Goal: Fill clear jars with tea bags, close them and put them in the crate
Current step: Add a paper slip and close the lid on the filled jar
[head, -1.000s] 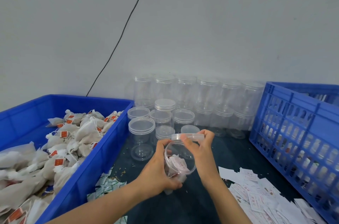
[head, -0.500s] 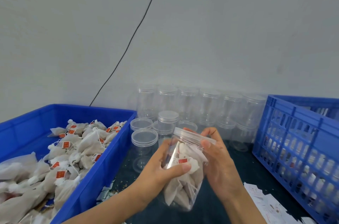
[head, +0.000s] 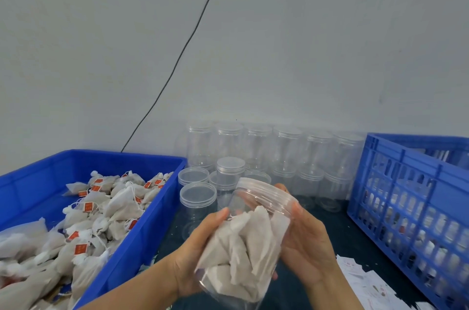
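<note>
I hold a clear jar full of white tea bags in front of me, tilted with its top away and to the right. My left hand grips its body from the left. My right hand curls round the clear lid at the jar's top. The lid sits on the mouth. A blue bin of loose tea bags lies at the left. The blue slatted crate stands at the right, with filled jars dimly visible through its wall.
Several empty clear jars with lids stand in rows against the wall, more just behind my hands. White paper slips lie on the dark table at the lower right. A black cable runs down the wall.
The jar has turned from mouth-toward-me to tilted on its side and come closer. My right hand, which held the lid at the mouth, now wraps round the lid on the jar.
</note>
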